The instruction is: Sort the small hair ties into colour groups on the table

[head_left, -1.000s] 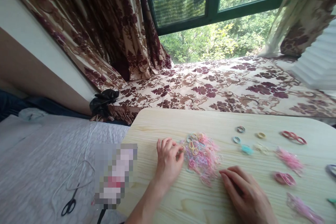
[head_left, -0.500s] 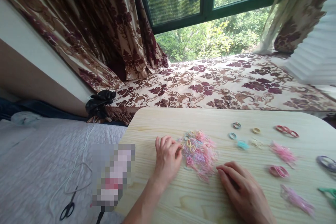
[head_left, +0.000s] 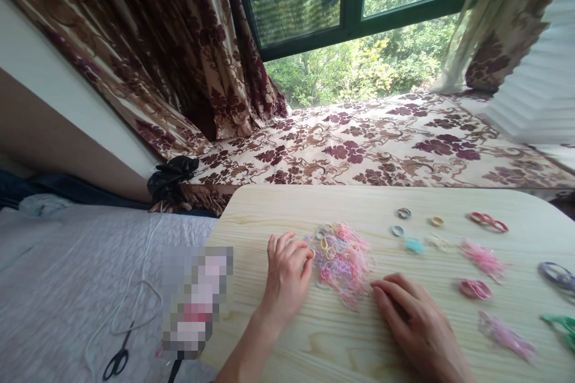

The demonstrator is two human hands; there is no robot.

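Note:
A mixed pile of thin rubber bands (head_left: pixel 348 272) in pink, lilac and pale blue lies on the wooden table, with a few thicker hair ties among them. At its left edge my left hand (head_left: pixel 287 269) pinches a small yellow hair tie (head_left: pixel 313 254) between thumb and forefinger, its other fingers loosely bent. My right hand (head_left: pixel 415 320) rests on the tabletop at the pile's lower right, thumb and forefinger pressed together. Whatever those right fingertips may hold is hidden. Right of the pile are a blue hair tie (head_left: pixel 398 231) and turquoise bands (head_left: pixel 414 245).
Sorted groups spread over the table's right side: red hair ties (head_left: pixel 489 221), pink bands (head_left: pixel 483 260), pink hair ties (head_left: pixel 475 289), lilac bands (head_left: pixel 507 337), green bands (head_left: pixel 561 328) and a purple hair tie (head_left: pixel 557 275). Scissors (head_left: pixel 117 362) and a white cord lie on the bed (head_left: pixel 54 299) at left.
My left hand has shifted very slightly right, its fingers still at the pile's edge. The right hand stays almost where it was. The groups of bands have not moved.

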